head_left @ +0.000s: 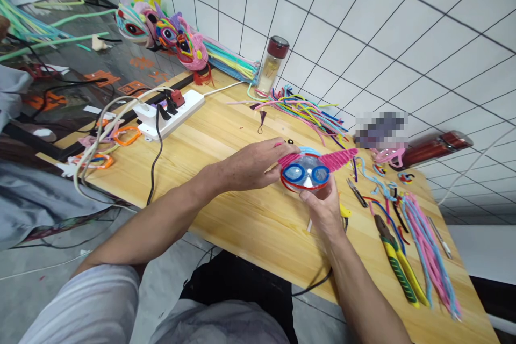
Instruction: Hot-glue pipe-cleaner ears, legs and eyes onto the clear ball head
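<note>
Above the table's middle is a clear plastic animal head (309, 162) trimmed with pipe cleaners: blue rings for eyes, a red outline and light blue on top. Its pink pipe-cleaner ear (339, 159) sticks out to the right. My right hand (323, 205) grips the head from below and the right, thumb at its lower front. At the left side, my left hand (256, 164) has its fingers closed on the other pink ear (288, 158), partly covering it. A tiny black and white bead-like eye (290, 142) shows just past my left fingers.
Pliers (397, 263), a cutter (357, 193) and pink and blue pipe cleaners (431, 258) lie right. Behind are loose pipe cleaners (306, 110), a glass bottle (272, 67) and a red flask (437, 149). A corded power strip (173, 113) and finished heads (161, 32) sit left.
</note>
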`<state>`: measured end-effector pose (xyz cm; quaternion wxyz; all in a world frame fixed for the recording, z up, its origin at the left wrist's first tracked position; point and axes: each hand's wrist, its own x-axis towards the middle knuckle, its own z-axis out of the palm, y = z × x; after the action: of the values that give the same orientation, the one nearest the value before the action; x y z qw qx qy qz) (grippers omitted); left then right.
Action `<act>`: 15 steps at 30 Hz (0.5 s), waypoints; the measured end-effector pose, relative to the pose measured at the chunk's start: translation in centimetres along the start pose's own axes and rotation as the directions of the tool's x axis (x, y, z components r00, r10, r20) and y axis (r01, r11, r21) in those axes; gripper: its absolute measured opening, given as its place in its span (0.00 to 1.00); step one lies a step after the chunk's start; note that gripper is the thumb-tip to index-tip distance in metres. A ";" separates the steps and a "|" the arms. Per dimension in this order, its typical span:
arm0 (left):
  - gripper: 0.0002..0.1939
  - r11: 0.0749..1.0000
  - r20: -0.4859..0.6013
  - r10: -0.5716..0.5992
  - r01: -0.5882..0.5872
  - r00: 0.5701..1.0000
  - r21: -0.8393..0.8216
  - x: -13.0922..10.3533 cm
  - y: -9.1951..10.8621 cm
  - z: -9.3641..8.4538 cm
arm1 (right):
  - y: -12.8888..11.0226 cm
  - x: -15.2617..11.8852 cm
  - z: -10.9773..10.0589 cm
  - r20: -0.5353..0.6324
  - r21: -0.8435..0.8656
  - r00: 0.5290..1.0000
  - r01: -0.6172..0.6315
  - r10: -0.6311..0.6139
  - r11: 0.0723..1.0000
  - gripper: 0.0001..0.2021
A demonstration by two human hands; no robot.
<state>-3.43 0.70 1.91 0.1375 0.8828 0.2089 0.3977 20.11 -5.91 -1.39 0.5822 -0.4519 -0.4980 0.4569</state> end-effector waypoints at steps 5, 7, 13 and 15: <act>0.19 0.999 0.005 -0.027 0.027 1.000 -0.036 0.1 -0.1 0.3 | -0.2 0.0 0.1 0.010 -0.012 1.000 -0.002 0.002 1.000 0.39; 0.18 0.999 0.005 -0.022 0.022 1.000 -0.047 0.1 -0.1 0.3 | -0.2 0.0 0.1 0.011 0.000 1.000 -0.008 0.008 1.000 0.40; 0.16 0.998 0.015 -0.027 0.027 1.000 -0.061 0.1 0.0 0.1 | -0.1 -0.1 0.2 0.013 0.030 1.000 -0.004 0.004 1.000 0.39; 0.15 0.998 0.017 -0.028 0.029 0.999 -0.063 0.1 0.0 0.2 | -0.1 -0.1 0.2 0.011 0.019 1.000 -0.005 0.005 1.000 0.39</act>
<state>-3.25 0.71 1.88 0.1729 0.8781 0.2077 0.3948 19.91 -5.97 -1.29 0.5826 -0.4453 -0.4955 0.4656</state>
